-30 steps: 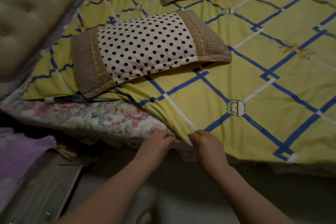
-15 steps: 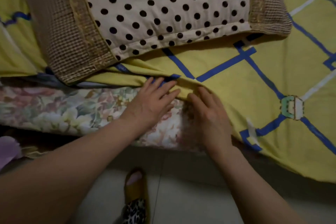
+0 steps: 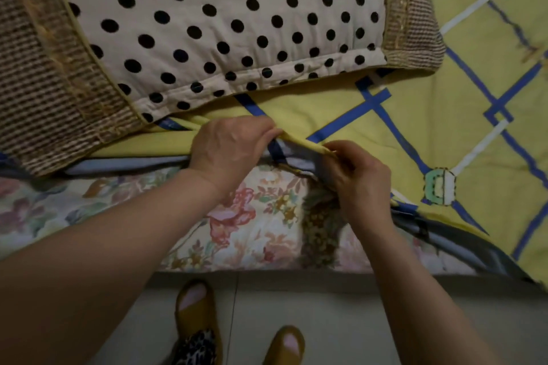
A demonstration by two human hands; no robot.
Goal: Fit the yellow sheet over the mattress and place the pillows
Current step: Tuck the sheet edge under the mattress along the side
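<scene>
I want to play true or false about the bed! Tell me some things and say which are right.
1. Both hands, left hand and right hand, hold the yellow sheet. True.
2. The pillow has stripes. False: black dots.
3. The mattress side has flowers. True.
4. The sheet's edge is already tucked in. False: it is lifted, mattress side showing.
5. The person is barefoot. False: they wear slippers.

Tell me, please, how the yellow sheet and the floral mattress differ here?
The yellow sheet has blue and white lines; the floral mattress has flowers. The sheet's edge is lifted in the grip of the left hand and right hand; the mattress side lies bare below.
</scene>
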